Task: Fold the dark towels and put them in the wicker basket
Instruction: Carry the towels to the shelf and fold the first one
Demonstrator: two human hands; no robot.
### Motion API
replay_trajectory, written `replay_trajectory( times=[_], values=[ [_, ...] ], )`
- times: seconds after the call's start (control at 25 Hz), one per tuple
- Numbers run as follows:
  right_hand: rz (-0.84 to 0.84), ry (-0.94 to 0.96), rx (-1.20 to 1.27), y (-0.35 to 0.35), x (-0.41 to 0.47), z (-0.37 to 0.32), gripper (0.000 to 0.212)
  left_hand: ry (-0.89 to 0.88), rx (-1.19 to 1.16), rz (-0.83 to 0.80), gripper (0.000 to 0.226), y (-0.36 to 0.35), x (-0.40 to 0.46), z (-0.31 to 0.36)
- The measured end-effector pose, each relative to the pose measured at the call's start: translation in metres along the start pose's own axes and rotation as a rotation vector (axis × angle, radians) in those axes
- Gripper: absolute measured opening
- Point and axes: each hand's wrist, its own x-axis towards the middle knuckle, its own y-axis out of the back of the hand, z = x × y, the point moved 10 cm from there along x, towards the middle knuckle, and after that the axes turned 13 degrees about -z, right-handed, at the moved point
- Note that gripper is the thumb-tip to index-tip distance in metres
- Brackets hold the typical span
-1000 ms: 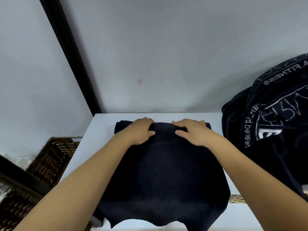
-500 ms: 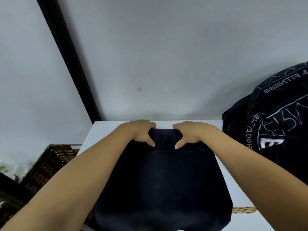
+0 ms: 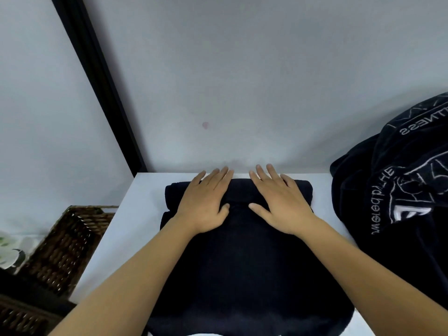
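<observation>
A dark towel lies on the white table, with a rolled or folded edge along its far end. My left hand and my right hand rest flat on that far edge, fingers spread, palms down, side by side. Neither hand grips the cloth. A heap of dark towels with white lettering sits at the right. The wicker basket stands low at the left, beside the table.
A grey wall rises straight behind the table. A black vertical post runs up at the left. A white and green object lies by the basket at the far left edge.
My hands were curled over the towel's far end, pulling it. They now lie flat and spread on the rolled far edge, which shows wider again.
</observation>
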Motion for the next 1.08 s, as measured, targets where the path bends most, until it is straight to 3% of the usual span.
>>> replay_trajectory(
  times=[0.12, 0.24, 0.36, 0.44, 0.52, 0.64, 0.76, 0.84, 0.96, 1.08],
  values=[
    [-0.011, 0.008, 0.091, -0.007, -0.02, -0.009, 0.068, 0.0, -0.044, 0.04, 0.069, -0.004, -0.025, 0.015],
    [0.096, 0.027, 0.195, -0.009, -0.044, -0.018, 0.061, -0.001, -0.054, 0.071, 0.061, -0.006, -0.047, 0.026],
    [0.227, -0.021, 0.357, 0.004, -0.06, -0.019, 0.038, -0.016, -0.064, 0.178, 0.045, 0.003, -0.063, 0.034],
    [0.179, -0.098, 0.347, 0.018, -0.057, -0.02, 0.021, -0.025, -0.095, 0.223, 0.039, 0.019, -0.06, 0.034],
    [-0.003, -0.135, 0.173, 0.028, -0.042, -0.023, 0.03, -0.023, -0.213, 0.025, 0.039, 0.033, -0.045, 0.025],
    [-0.336, -0.169, 0.001, 0.032, -0.017, -0.016, 0.073, 0.064, -0.204, -0.339, 0.064, 0.035, -0.016, 0.006],
    [-0.452, -0.172, -0.036, 0.029, -0.004, -0.01, 0.069, 0.109, -0.007, -0.553, 0.071, 0.025, -0.001, -0.004],
    [-0.542, -0.162, 0.079, 0.025, 0.001, -0.005, 0.071, 0.155, -0.148, -0.691, 0.066, 0.016, 0.003, -0.013],
    [-0.649, -0.147, 0.168, 0.016, 0.008, 0.003, 0.084, 0.131, -0.274, -0.767, 0.056, 0.01, 0.009, -0.014],
    [-0.682, -0.127, 0.157, 0.015, 0.018, 0.011, 0.069, 0.101, -0.292, -0.684, 0.048, 0.013, 0.023, -0.015]
  ],
)
